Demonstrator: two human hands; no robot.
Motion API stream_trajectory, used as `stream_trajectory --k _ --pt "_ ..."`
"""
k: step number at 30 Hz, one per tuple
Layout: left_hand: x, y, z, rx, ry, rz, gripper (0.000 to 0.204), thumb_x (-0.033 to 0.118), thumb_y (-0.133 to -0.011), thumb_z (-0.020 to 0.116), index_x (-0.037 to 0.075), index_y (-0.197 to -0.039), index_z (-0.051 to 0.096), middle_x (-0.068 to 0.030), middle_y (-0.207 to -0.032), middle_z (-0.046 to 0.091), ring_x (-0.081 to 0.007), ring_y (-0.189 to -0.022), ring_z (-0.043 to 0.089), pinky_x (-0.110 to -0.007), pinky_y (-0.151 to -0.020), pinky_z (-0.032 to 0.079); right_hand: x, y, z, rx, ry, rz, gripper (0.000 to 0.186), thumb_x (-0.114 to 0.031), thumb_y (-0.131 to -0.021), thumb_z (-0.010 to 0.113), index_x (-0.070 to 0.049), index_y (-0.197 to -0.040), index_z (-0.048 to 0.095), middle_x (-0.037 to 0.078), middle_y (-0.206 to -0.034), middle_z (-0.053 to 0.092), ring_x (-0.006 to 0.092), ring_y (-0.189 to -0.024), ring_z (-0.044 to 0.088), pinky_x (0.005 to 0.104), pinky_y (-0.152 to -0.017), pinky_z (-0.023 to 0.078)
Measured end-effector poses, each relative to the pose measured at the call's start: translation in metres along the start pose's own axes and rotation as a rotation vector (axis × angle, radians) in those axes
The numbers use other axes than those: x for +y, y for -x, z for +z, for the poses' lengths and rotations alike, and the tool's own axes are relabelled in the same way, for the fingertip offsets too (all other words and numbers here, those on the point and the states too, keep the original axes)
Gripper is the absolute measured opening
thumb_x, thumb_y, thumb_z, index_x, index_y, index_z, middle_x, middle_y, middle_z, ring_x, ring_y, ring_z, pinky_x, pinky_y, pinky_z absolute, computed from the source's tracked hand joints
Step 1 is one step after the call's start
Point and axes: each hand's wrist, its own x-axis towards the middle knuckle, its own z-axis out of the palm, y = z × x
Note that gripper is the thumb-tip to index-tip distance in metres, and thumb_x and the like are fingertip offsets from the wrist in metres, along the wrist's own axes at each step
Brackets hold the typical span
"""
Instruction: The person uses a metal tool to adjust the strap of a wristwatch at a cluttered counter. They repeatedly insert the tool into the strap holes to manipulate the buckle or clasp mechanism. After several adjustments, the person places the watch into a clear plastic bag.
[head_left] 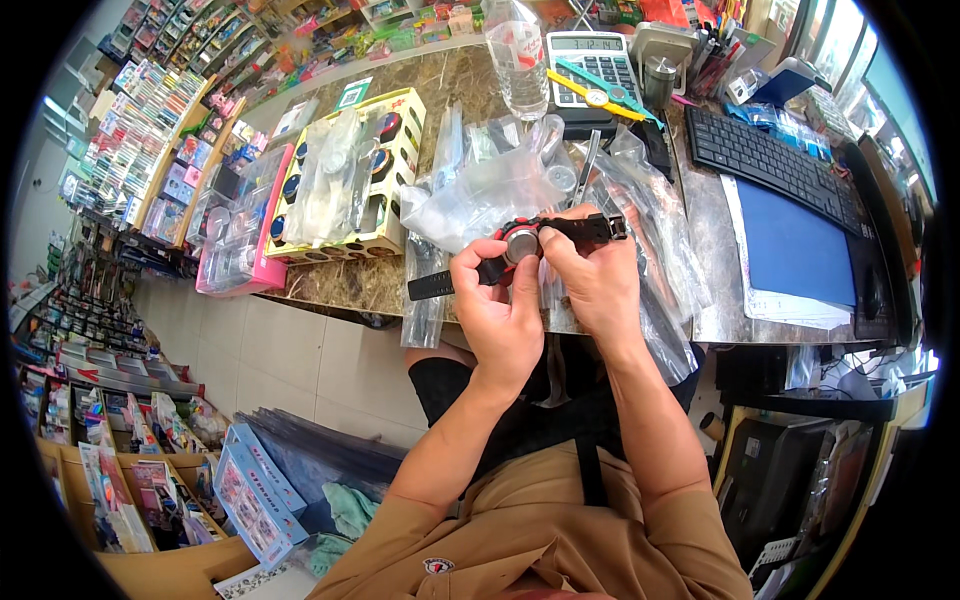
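Between my two hands is a black wristwatch (521, 245) with a red-trimmed case, its round silver metal back turned up toward me. My left hand (497, 315) pinches the case with thumb and fingers, and one half of the black strap sticks out to its left. With the thumb on the strap beside the case, my right hand (600, 285) grips the other side; the buckle end pokes out above its fingers. Beneath and behind the watch, clear plastic bags (480, 195) lie heaped on the counter. The watch's dial faces away and is hidden.
Left on the marbled counter (330, 290) stand a yellow box of watches (392, 205) and a pink-edged clear case (240, 270). Behind the bags are a water bottle (518, 70), a calculator (588, 50) and a yellow-strapped watch (597, 98). A keyboard (770, 165) and blue folder (790, 240) lie right.
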Motion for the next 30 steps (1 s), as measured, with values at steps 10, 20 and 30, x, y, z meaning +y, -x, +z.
stream_trajectory --k 10,20,30 --pt "-0.003 0.006 -0.008 -0.004 -0.107 0.060 0.041 -0.004 -0.104 0.070 0.003 -0.137 0.047 -0.0110 -0.124 0.066 -0.0137 -0.107 0.069 -0.026 -0.089 0.058 0.003 0.000 0.002 -0.003 0.031 -0.017 0.018 -0.013 -0.096 0.075 0.005 -0.099 0.074 0.002 -0.084 0.074 0.0070 -0.076 0.065 0.0276 -0.069 0.053" --pt "0.027 -0.015 -0.019 -0.212 -0.441 0.040 0.065 0.007 -0.111 0.063 -0.004 -0.167 0.031 -0.0190 -0.145 0.061 -0.0205 -0.126 0.065 -0.035 -0.111 0.050 0.008 -0.008 -0.007 -0.118 -0.271 0.155 0.020 -0.010 -0.098 0.074 0.002 -0.112 0.079 0.003 -0.092 0.078 0.0100 -0.080 0.070 0.0269 -0.066 0.051" --pt "0.038 -0.021 -0.021 -0.267 -0.465 -0.194 0.081 0.011 -0.111 0.065 0.003 -0.174 0.015 -0.0171 -0.118 0.078 -0.0202 -0.104 0.076 -0.033 -0.093 0.060 0.021 -0.018 -0.013 -0.034 -0.338 0.180 0.019 -0.013 -0.096 0.079 0.004 -0.104 0.076 0.004 -0.091 0.076 0.0092 -0.080 0.067 0.0273 -0.070 0.051"
